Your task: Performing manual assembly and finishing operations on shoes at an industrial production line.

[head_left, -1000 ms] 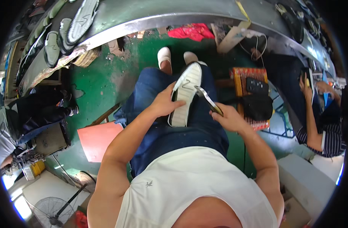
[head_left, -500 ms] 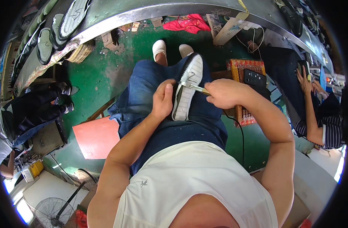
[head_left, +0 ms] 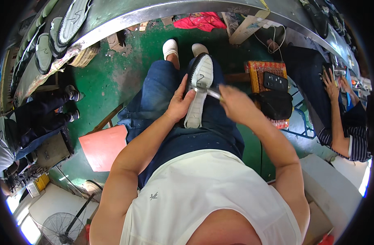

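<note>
A shoe (head_left: 203,70) lies bottom up on my lap, its dark pleated edge showing around a pale underside with a dark squiggle on it. Along its left side my left hand (head_left: 179,102) grips it, thumb near the underside and fingers at the edge. My right hand (head_left: 236,105), smeared by motion, is closed around the handle of what looks like a hammer (head_left: 214,94). The tool's metal head rests over the middle of the underside, close to my left fingertips; whether it touches is unclear.
Several similar shoes (head_left: 74,21) stand on the metal bench (head_left: 154,14) ahead. Right of my legs, a black phone (head_left: 275,81) and a dark pouch (head_left: 275,104) lie on a patterned stand. A pink board (head_left: 103,148) is at left. Co-workers sit on both sides; a fan (head_left: 61,228) stands lower left.
My right hand has drawn in toward my body a little, and the tool's head has shifted slightly right on the shoe. My left fingers have straightened up along the shoe's edge.
</note>
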Demonstrator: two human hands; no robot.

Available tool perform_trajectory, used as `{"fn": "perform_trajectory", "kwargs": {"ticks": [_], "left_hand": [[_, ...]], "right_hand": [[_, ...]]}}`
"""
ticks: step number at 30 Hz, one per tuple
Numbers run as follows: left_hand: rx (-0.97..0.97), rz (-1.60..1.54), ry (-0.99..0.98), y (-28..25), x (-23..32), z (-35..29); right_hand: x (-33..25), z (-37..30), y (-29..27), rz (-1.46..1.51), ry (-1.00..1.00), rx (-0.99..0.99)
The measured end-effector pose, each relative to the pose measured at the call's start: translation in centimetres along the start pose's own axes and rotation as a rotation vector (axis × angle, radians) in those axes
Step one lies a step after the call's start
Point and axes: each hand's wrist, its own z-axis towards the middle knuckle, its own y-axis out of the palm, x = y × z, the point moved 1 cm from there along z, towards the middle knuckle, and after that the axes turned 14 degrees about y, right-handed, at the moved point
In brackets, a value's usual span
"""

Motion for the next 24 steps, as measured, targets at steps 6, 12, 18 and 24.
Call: {"fn": "perform_trajectory", "kwargs": {"ticks": [6,12,18,24], "left_hand": [[0.011,0.189,0.070,0.5,1.8,-0.2],[-0.126,0.659,0.451,-0.8,2.7,1.0],[-0.210,0.573,0.370,-0.2,3.7,1.3],[-0.256,0.535,0.252,0.4,4.9,1.7]], "right_hand": [[-1.2,3.4,-2.5,0.460,0.486,-0.738],[-1.6,0.9,5.5,0.750,0.403,-0.286],[4.6,1.9,1.5,1.364,0.446,-1.051],[0.7,3.9,-2.3,0.803,0.396,-0.474]]}}
